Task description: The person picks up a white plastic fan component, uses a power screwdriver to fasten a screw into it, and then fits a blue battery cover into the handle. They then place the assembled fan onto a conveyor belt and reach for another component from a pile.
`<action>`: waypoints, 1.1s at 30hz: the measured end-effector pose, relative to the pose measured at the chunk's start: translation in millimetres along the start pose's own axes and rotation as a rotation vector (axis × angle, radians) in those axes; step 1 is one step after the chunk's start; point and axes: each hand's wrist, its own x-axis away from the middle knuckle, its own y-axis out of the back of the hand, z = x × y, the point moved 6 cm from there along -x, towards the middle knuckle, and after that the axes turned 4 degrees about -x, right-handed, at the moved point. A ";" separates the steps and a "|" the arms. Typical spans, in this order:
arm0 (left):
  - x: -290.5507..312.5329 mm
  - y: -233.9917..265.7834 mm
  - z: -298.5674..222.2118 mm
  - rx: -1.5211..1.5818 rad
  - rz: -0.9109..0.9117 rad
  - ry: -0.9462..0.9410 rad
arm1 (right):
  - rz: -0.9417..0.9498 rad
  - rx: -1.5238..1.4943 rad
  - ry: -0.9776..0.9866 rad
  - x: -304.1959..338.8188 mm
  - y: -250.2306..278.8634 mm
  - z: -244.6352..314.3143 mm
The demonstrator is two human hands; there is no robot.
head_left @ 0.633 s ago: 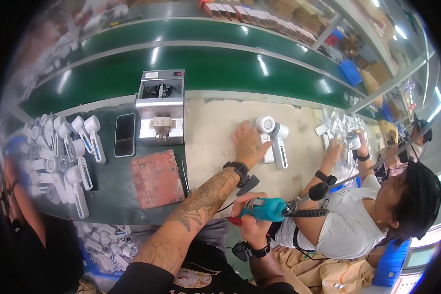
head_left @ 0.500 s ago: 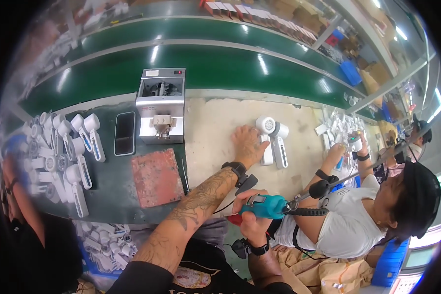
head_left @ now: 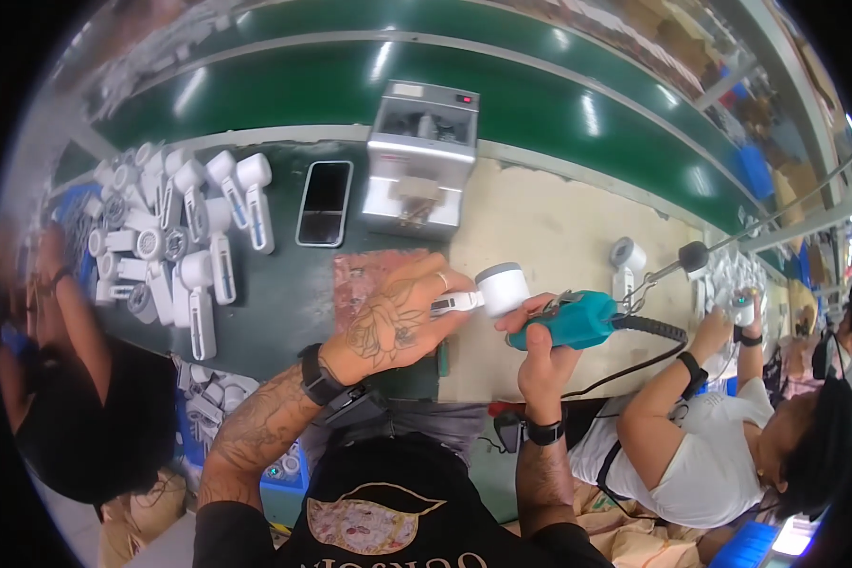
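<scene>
My left hand [head_left: 393, 317] grips a white handheld fan [head_left: 504, 290] by its handle, with the round head pointing right, above the table near the red mat [head_left: 355, 275]. Close by on the right, my right hand [head_left: 547, 369] is wrapped around a teal electric screwdriver [head_left: 577, 322], which hangs from a hook and a cable. Its tip end points left toward the fan; the bit itself is hidden. Farther right, a second white fan [head_left: 627, 254] lies on the beige board.
A silver screw feeder [head_left: 420, 161] stands behind my hands, with a phone [head_left: 326, 204] left of it. White fans [head_left: 175, 213] are heaped at the left. People work on both sides: a black sleeve [head_left: 85, 407] left, a white shirt [head_left: 682, 454] right. Blue bins sit below.
My left hand has picked up a fan from the beige board and brought it left and nearer to me. The screwdriver in my right hand has come up beside it. The whole view has shifted.
</scene>
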 end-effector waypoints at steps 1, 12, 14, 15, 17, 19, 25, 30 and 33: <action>6.5 5.2 5.4 -0.095 -0.033 -0.032 | 0.032 0.019 -0.010 -1.4 -5.7 0.1; 36.5 26.4 41.2 -0.278 -0.175 -0.211 | 0.151 -0.249 0.227 -55.0 -97.4 53.2; 40.5 27.1 45.9 -0.378 -0.237 -0.248 | 0.128 -0.196 0.241 -75.5 -119.6 46.9; 42.2 28.7 50.4 -0.379 -0.248 -0.241 | 0.140 -0.182 0.263 -86.3 -132.0 43.6; 41.6 30.2 59.1 -0.331 -0.210 -0.180 | 0.156 -0.162 0.291 -105.5 -146.5 36.8; 44.3 30.2 59.8 -0.343 -0.192 -0.159 | 0.188 -0.098 0.354 -116.6 -159.5 27.7; 43.1 26.2 61.8 -0.336 -0.176 -0.164 | 0.157 -0.192 0.302 -118.9 -161.9 2.4; 44.2 27.4 70.3 -0.312 -0.210 -0.123 | 0.166 -0.114 0.203 -96.7 -160.0 11.3; 43.0 27.0 69.3 -0.318 -0.239 -0.119 | 0.162 -0.146 0.168 -77.8 -140.7 16.4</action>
